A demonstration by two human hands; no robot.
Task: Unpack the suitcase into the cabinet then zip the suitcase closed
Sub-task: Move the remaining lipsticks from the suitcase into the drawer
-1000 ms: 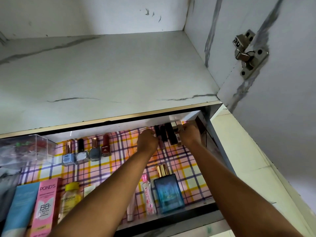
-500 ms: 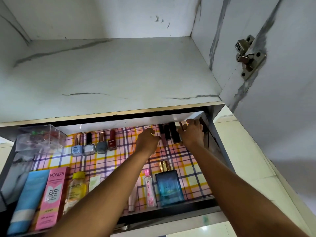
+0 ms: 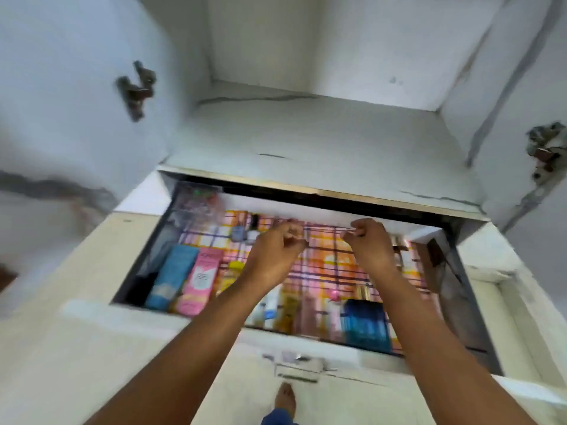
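Head view: both hands, left hand (image 3: 276,250) and right hand (image 3: 369,245), hover over the drawer (image 3: 306,340), fingers loosely curled, holding nothing visible.

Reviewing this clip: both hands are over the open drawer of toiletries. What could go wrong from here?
1. The left hand and right hand hang, fingers curled, over the drawer near the shelf edge; pushing it in could pinch them.
2. The blue perfume bottle and the blue tube lie loose on the checked liner; a hard shove might slide or knock them.
3. The frame is blurred, so whether the fingers hold anything is unclear.
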